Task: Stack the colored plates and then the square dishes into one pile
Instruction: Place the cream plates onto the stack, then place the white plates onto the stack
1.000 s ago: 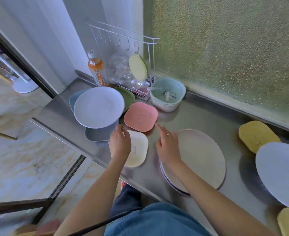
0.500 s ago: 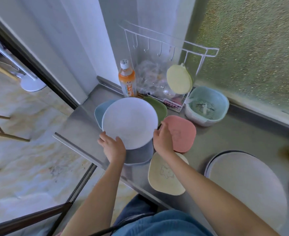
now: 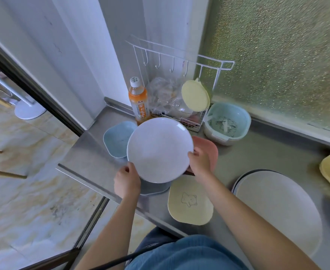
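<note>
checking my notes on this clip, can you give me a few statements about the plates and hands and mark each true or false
1. Both hands hold the round white plate, the left hand at its near-left rim and the right hand at its right rim. True.
2. The cream square dish with the bear drawing is stacked on the pink dish. False: it lies alone on the counter, nearer the person.
3. The orange bottle lies on its side. False: it stands upright.
4. A blue dish lies left of the white plate. True.
</note>
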